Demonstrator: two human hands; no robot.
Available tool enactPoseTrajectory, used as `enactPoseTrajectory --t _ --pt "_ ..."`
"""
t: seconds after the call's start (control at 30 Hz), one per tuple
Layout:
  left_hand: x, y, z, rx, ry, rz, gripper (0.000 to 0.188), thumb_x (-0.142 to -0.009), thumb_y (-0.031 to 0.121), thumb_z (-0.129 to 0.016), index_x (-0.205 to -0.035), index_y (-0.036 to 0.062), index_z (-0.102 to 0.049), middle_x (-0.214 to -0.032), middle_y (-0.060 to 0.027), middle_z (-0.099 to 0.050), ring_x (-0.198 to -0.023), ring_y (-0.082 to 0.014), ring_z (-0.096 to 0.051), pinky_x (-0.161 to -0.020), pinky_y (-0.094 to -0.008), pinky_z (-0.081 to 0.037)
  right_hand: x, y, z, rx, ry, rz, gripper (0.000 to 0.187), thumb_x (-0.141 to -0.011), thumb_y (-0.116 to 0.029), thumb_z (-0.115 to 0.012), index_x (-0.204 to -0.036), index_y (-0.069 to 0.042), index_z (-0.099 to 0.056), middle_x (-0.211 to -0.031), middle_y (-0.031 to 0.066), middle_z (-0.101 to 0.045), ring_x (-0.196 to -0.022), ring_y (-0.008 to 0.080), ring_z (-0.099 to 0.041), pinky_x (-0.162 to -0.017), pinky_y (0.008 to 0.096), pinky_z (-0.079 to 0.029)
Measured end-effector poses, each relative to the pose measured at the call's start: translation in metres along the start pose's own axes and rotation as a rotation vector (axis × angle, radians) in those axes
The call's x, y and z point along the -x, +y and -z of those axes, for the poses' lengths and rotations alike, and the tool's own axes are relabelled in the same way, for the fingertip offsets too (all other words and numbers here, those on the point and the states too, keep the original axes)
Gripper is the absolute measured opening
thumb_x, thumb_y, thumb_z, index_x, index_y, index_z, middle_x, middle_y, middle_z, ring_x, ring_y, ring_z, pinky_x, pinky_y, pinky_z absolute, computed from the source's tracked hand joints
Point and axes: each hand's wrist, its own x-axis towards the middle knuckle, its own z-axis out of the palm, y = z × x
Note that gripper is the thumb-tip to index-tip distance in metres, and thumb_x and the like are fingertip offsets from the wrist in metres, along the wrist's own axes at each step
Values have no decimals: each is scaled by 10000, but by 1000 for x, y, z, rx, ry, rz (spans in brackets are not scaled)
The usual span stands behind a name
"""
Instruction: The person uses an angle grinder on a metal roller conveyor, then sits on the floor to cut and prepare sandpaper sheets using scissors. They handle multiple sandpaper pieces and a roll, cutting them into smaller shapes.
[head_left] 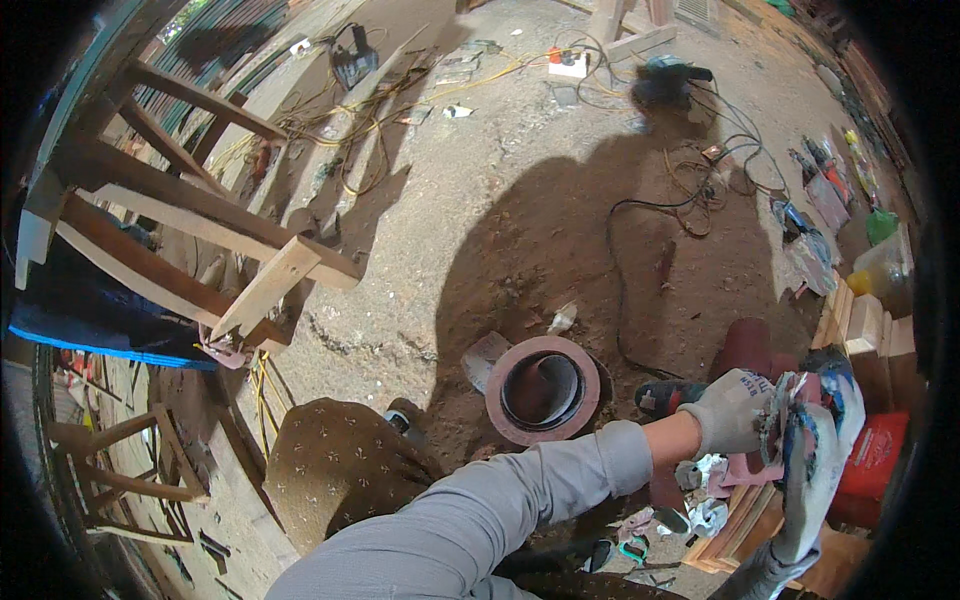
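Note:
My gloved left hand (735, 415) is closed around a dark power tool, probably an angle grinder (668, 396), whose rear end sticks out to the left of the glove. At the tool's other end is a ragged-edged sanding disc (776, 418), seen nearly edge-on. My right hand (825, 440), in a white and blue glove, has its fingers closed at the disc's right side; part of its grip is hidden. A roll of reddish-brown sandpaper (494, 400) stands on the ground left of the tool. Reddish pieces (745, 345) lie just beyond my hands.
Wooden chair frames (215, 235) stand at the left. Black cable (614, 260) and yellow cords (375, 165) trail over the dusty ground. Stacked wood (735, 535), a red container (872, 465) and scraps (708, 517) crowd the right side. Another power tool (355, 62) lies at the back.

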Motion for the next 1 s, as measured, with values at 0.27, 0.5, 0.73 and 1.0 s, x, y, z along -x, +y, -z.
enactPoseTrajectory --t 0.27,0.5,0.73,1.0 --pt "2 -5 20 47 -70 114 228 -879 314 -642 -1006 137 -710 -882 -109 -698 -821 -314 -694 -702 -440 -523 -18 -2 -14 -113 104 174 322 -954 -155 -581 -1265 -72 -575 -1500 190 -423 -1387 380 -441 -1147 461 -372" --pt "5 -16 25 -64 -116 84 201 -841 335 -667 -886 150 -734 -834 -107 -725 -786 -314 -712 -682 -446 -541 -25 -6 -21 23 21 231 420 -892 -79 -638 -1303 -45 -555 -1525 203 -409 -1419 403 -410 -1180 472 -319" --pt "12 -22 22 -23 2 54 184 -818 308 -680 -882 141 -724 -818 -105 -714 -785 -315 -706 -678 -442 -541 -39 -38 -9 -290 1 29 299 -775 -28 -656 -1070 -29 -609 -1139 173 -526 -1068 372 -520 -975 475 -415" --pt "18 -12 19 -26 -82 79 193 -838 293 -676 -928 123 -688 -851 -123 -714 -811 -323 -707 -696 -450 -541 -46 -42 -2 -316 -76 209 290 -785 37 -658 -1057 -27 -581 -1006 145 -559 -939 341 -546 -888 423 -445"
